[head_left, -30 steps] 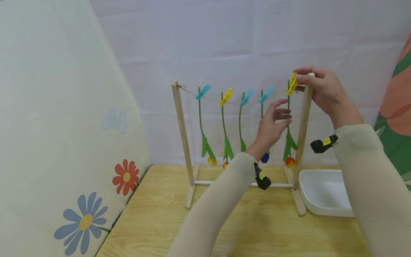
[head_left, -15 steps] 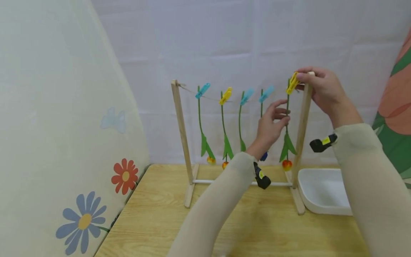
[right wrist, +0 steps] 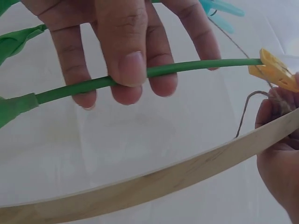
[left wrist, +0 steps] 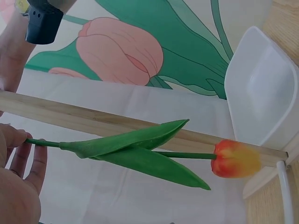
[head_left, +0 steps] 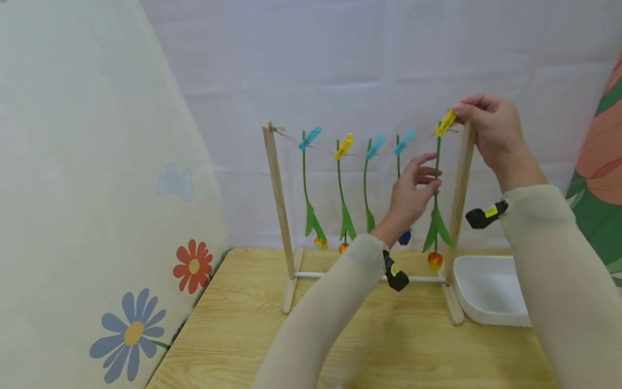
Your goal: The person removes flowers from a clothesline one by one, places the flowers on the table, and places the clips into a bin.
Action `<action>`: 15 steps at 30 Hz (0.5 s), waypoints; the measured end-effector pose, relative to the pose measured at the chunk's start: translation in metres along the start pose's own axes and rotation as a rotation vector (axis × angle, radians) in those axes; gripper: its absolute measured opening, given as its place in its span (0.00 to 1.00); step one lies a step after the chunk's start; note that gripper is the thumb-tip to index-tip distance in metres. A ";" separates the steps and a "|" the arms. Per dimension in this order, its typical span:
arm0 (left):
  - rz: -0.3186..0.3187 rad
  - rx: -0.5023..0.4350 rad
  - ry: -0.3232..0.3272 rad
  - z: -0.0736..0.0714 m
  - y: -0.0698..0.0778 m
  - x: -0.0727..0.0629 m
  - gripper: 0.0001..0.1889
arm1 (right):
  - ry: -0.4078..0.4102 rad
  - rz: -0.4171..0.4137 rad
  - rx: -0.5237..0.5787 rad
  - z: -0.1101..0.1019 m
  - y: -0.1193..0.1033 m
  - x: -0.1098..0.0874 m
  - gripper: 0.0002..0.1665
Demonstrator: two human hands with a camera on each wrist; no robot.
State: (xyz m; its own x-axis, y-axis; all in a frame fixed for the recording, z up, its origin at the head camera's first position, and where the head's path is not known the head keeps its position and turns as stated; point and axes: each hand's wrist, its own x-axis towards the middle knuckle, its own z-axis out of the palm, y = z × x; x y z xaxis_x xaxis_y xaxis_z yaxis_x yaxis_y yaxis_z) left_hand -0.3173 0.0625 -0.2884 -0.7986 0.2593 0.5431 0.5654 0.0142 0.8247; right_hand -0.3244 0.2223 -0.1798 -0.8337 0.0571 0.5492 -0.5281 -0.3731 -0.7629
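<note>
a white cloth backdrop [head_left: 369, 81] and flower-printed panel [head_left: 92, 178] suggest a staged indoor corner.

Creased pale backdrop [head_left: 311, 59] at rear. Cream panel [head_left: 73, 135] on left, printed with blue flower [head_left: 132, 334], red flower [head_left: 193, 266], faint blue butterfly [head_left: 175, 182]. Right side: panel with large pink tulip print [left wrist: 120, 51], green leaves. Light wood-grain tabletop [head_left: 228, 324] below, its left edge beside cream panel. Soft light, faint shadows on tabletop.

A white tray [head_left: 488, 292] — round-cornered — sits on the table [head_left: 228, 335].
</note>
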 end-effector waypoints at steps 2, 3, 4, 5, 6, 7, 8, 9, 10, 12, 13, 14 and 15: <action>0.007 -0.002 -0.002 0.000 -0.001 -0.002 0.28 | 0.019 -0.016 0.012 0.000 -0.001 0.000 0.03; 0.012 -0.003 -0.001 0.000 -0.001 -0.002 0.28 | 0.030 -0.019 0.020 0.000 -0.002 0.000 0.03; 0.018 0.001 0.002 -0.001 -0.001 -0.003 0.28 | 0.039 -0.022 0.027 0.000 -0.004 0.001 0.03; 0.022 0.005 0.004 -0.001 -0.001 -0.004 0.27 | 0.048 -0.020 0.038 0.000 -0.005 0.001 0.05; 0.027 0.009 0.006 -0.001 -0.001 -0.004 0.27 | 0.056 -0.022 0.046 0.000 -0.006 0.001 0.05; 0.034 0.009 0.006 -0.002 -0.001 -0.005 0.27 | 0.061 -0.024 0.060 0.000 -0.008 0.001 0.06; 0.039 0.009 0.006 -0.002 -0.001 -0.005 0.27 | 0.065 -0.026 0.079 0.000 -0.009 0.001 0.07; 0.046 0.005 0.006 -0.003 -0.001 -0.005 0.27 | 0.066 -0.029 0.093 -0.001 -0.010 0.001 0.08; 0.051 0.004 0.005 -0.004 -0.001 -0.005 0.27 | 0.063 -0.035 0.111 -0.001 -0.011 0.002 0.08; 0.062 -0.009 -0.002 -0.005 -0.001 -0.006 0.28 | 0.055 -0.053 0.132 -0.001 -0.014 0.002 0.08; 0.067 -0.014 -0.006 -0.006 -0.001 -0.006 0.28 | 0.049 -0.064 0.142 -0.001 -0.015 0.002 0.07; 0.071 -0.020 -0.010 -0.007 -0.001 -0.006 0.28 | 0.044 -0.073 0.150 -0.002 -0.016 0.002 0.07; 0.075 -0.026 -0.015 -0.008 0.000 -0.007 0.28 | 0.038 -0.083 0.152 -0.002 -0.017 0.001 0.07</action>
State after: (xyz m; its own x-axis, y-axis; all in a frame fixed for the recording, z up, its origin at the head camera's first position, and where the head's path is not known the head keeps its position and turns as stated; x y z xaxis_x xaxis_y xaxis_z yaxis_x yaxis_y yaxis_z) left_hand -0.3137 0.0535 -0.2911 -0.7509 0.2733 0.6013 0.6180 -0.0305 0.7856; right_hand -0.3166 0.2308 -0.1665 -0.7951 0.1276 0.5928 -0.5675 -0.5014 -0.6531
